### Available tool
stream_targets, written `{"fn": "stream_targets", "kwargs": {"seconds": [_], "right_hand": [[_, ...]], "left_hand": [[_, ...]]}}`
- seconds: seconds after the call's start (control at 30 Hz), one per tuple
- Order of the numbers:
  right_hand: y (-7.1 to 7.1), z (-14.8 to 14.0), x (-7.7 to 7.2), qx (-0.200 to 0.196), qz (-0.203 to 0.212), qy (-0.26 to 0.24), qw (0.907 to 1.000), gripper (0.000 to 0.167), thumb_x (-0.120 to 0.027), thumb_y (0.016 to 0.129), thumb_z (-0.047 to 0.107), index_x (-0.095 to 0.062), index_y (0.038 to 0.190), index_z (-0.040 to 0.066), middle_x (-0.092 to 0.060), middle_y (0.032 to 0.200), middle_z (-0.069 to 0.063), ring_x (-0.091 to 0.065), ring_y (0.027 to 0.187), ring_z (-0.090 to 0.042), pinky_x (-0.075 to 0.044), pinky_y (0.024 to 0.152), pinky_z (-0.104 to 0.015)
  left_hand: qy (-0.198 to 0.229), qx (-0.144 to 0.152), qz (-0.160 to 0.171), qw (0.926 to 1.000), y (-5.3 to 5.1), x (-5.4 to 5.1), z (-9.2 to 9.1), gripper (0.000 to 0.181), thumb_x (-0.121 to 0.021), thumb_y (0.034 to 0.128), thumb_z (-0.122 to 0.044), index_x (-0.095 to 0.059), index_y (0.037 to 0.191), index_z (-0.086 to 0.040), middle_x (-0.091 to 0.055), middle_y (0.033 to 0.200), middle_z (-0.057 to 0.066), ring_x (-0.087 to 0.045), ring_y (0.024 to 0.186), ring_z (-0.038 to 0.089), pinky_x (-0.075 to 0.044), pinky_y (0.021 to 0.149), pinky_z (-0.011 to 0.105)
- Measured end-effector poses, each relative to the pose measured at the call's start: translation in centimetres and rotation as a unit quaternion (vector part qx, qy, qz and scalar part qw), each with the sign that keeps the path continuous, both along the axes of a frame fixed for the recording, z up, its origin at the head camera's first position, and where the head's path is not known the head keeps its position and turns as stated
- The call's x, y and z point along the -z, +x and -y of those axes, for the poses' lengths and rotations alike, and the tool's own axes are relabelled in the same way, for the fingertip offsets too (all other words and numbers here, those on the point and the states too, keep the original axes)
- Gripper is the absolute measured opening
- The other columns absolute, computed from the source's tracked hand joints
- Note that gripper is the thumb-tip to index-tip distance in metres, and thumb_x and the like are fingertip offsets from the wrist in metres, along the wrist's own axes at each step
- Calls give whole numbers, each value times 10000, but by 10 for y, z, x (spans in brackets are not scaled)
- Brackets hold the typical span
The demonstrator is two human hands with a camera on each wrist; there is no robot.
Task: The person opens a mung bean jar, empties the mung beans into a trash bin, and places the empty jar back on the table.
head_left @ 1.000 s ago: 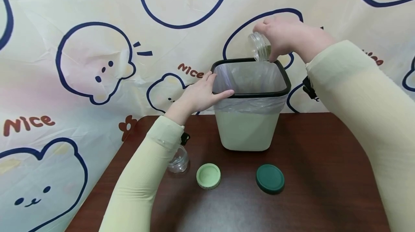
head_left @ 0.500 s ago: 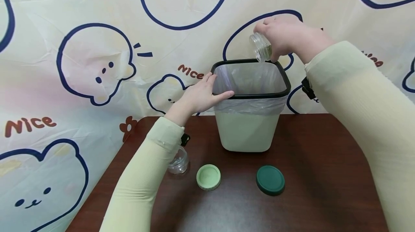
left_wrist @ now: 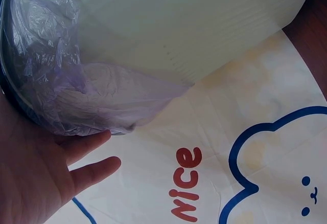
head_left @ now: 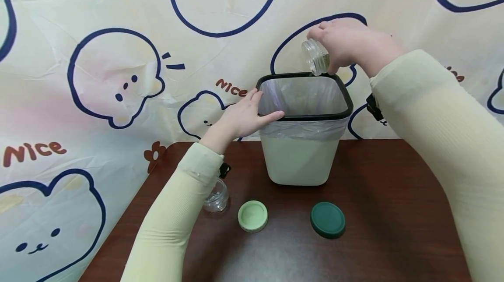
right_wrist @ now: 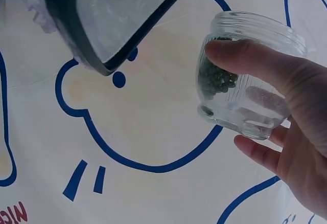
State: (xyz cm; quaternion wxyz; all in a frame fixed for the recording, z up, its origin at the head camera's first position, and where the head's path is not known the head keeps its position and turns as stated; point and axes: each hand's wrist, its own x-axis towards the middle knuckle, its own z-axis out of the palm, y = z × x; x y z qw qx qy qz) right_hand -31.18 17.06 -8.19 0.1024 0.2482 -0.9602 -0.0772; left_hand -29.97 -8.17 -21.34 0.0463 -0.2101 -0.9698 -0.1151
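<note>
My right hand [head_left: 346,45] grips a clear glass jar [head_left: 315,56], tilted with its mouth toward the left above the back right of a bin [head_left: 301,159]. In the right wrist view, small dark green pieces like beans [right_wrist: 222,83] lie against the jar's side, with the thumb across the glass. My left hand [head_left: 244,114] rests at the bin's left side, thumb along the black rim [head_left: 315,117]. Its fingers are straight and spread in the left wrist view, beside the folded-over plastic liner [left_wrist: 102,96]. The bin's bottom inside is hidden.
A second clear glass jar [head_left: 216,199] stands on the brown table [head_left: 291,260], partly behind the left forearm. A light green lid [head_left: 253,216] and a dark green lid [head_left: 328,220] lie before the bin. A printed cloth [head_left: 220,63] hangs behind.
The jar in my right hand has tipped very slightly. The left hand, the bin and both lids keep their places.
</note>
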Motion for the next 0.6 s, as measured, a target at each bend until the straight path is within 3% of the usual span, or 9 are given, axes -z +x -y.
{"fn": "stream_targets", "kwargs": {"seconds": [0.6], "right_hand": [[-2, 3, 4, -6, -95, -35, 9999, 902, -854, 679, 126, -349, 1416, 4, -399, 1369, -310, -399, 1186, -494, -369, 915, -681]], "left_hand": [[21, 30, -7, 10000, -1, 1, 1, 1046, -341, 830, -823, -199, 1547, -75, -159, 1595, 138, -249, 1427, 278, -312, 1080, 492]]}}
